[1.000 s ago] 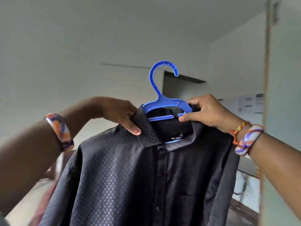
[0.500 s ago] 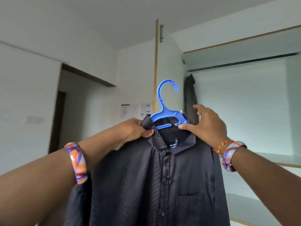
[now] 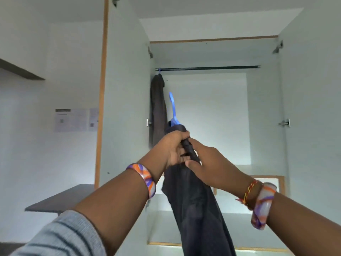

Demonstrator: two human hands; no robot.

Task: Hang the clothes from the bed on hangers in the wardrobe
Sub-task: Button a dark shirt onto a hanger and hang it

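- Open wardrobe (image 3: 304, 108): one dark garment (image 3: 156, 108) hangs at the rail's (image 3: 212, 67) left end.
- Both hands, left (image 3: 173, 150) and right (image 3: 208, 163), grip the black shirt (image 3: 195, 209) on its blue hanger (image 3: 173, 111), held edge-on before the wardrobe, below the rail.

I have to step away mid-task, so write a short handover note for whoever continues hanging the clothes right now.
Left hand: grips the dark shirt at its shoulder.
Right hand: holds the shirt from the other side.
The shirt is on the blue hanger, held edge-on before the open wardrobe, its hook below the rail.
Done: one dark garment hangs at the rail's left end.
Left: hook this hanger on the rail. The bed is out of view.
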